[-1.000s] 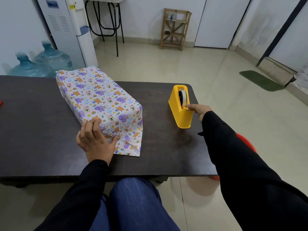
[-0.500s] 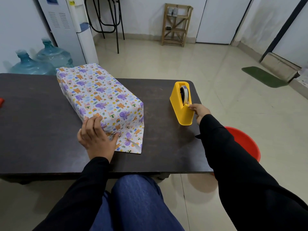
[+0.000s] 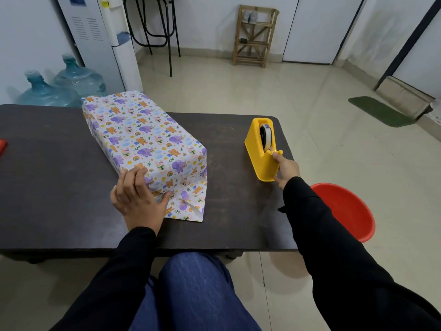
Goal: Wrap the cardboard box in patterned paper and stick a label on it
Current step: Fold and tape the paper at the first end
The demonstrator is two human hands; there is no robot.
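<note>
A long box wrapped in patterned paper (image 3: 143,137) with elephants and bears lies on the dark table (image 3: 47,187). Its near end has loose paper flaps spread flat on the tabletop. My left hand (image 3: 137,197) presses on the near left corner of the box, thumb on the folded flap. A yellow tape dispenser (image 3: 261,149) with a white tape roll stands at the table's right edge. My right hand (image 3: 286,168) grips the dispenser's near end, fingertips at the cutter where the tape end sits. No label is in view.
A red object (image 3: 2,146) shows at the table's far left edge. A red basin (image 3: 346,211) sits on the floor to the right. Water jugs (image 3: 59,87), a water dispenser (image 3: 100,39) and a wooden rack (image 3: 254,37) stand beyond the table.
My right hand has slid from the tape roll down to the dispenser's near cutter end. My left hand has stayed on the box corner. The view tilted slightly.
</note>
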